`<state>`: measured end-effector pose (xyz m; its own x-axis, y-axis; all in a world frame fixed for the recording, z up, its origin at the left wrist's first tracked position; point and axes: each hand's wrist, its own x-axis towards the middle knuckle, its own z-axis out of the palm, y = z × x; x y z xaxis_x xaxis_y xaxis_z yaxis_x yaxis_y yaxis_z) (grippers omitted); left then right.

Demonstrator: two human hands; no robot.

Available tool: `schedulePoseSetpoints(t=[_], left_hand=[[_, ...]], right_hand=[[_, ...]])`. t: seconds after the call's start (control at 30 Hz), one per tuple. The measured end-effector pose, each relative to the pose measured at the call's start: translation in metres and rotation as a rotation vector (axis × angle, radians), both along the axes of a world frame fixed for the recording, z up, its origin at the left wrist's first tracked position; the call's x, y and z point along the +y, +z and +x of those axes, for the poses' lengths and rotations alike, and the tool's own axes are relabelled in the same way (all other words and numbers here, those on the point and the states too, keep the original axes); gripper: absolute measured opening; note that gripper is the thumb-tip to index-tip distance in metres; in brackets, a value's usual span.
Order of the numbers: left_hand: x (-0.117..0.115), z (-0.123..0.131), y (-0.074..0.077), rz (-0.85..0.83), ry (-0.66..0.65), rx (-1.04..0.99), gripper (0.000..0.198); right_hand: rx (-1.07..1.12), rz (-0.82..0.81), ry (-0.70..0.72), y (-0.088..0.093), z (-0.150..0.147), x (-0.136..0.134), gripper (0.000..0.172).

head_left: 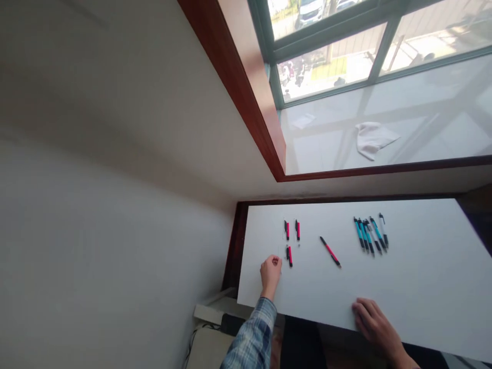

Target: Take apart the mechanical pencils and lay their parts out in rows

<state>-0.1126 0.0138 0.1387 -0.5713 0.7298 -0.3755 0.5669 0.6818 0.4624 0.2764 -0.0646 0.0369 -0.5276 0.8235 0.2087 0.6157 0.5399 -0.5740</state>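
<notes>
My left hand (271, 271) is on the left part of the white tabletop, its fingers pinched together; what they hold, if anything, is too small to make out. Just right of it lies a red-and-black pen part (289, 255). Two similar red pen parts, one at left (286, 230) and one at right (298, 230), lie side by side farther back, with thin clear pieces beside them. A whole red pen (330, 251) rests at a slant in mid-table. My right hand (374, 325) rests at the front edge, fingers loosely extended, with nothing visible in it.
Several blue and white pens (369, 236) lie in a group at the back right of the white tabletop (423, 287). A wall (154, 205) stands on the left. Behind the table is a window sill with a white cloth (373, 139) on it.
</notes>
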Motion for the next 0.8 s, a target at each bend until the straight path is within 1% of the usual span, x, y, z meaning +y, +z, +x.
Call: schedulePoseSetpoints(t=[0.07,0.2,0.3,0.43,0.53,0.6,0.63,0.67,0.73,0.77,0.8], left_hand=[[0.001,-0.008,-0.009,0.003,-0.036,-0.029,0.016],[0.001,-0.015,-0.019,0.022,-0.048,-0.047,0.021],[0.002,-0.02,-0.026,0.051,-0.073,-0.078,0.024],[0.0,-0.029,-0.034,0.094,-0.072,-0.133,0.03],[-0.012,-0.035,-0.034,0.119,-0.112,-0.188,0.031],[-0.036,-0.035,-0.033,0.12,-0.187,-0.224,0.027],[-0.054,-0.035,-0.034,0.116,-0.298,-0.218,0.026],[-0.077,-0.035,-0.036,0.102,-0.415,-0.191,0.026],[-0.133,-0.04,-0.045,0.052,-0.634,-0.147,0.025],[-0.163,-0.046,-0.054,0.039,-0.746,-0.163,0.024],[-0.191,-0.055,-0.064,0.04,-0.827,-0.188,0.022]], right_hand=[[-0.107,0.044,-0.031,-0.002,-0.014,-0.004,0.02],[-0.175,0.06,-0.026,-0.006,-0.029,-0.004,0.019],[-0.217,0.06,-0.031,-0.008,-0.032,-0.002,0.02],[-0.239,0.039,-0.029,-0.009,-0.033,0.0,0.016],[-0.235,0.028,-0.044,-0.009,-0.034,0.002,0.015],[-0.229,0.028,-0.05,-0.008,-0.034,0.004,0.014],[-0.225,0.03,-0.051,-0.008,-0.034,0.004,0.013],[-0.22,0.032,-0.054,-0.009,-0.034,0.005,0.014],[-0.21,0.032,-0.059,-0.01,-0.034,0.005,0.014],[-0.203,0.031,-0.062,-0.012,-0.034,0.005,0.014],[-0.198,0.028,-0.064,-0.014,-0.034,0.005,0.014]])
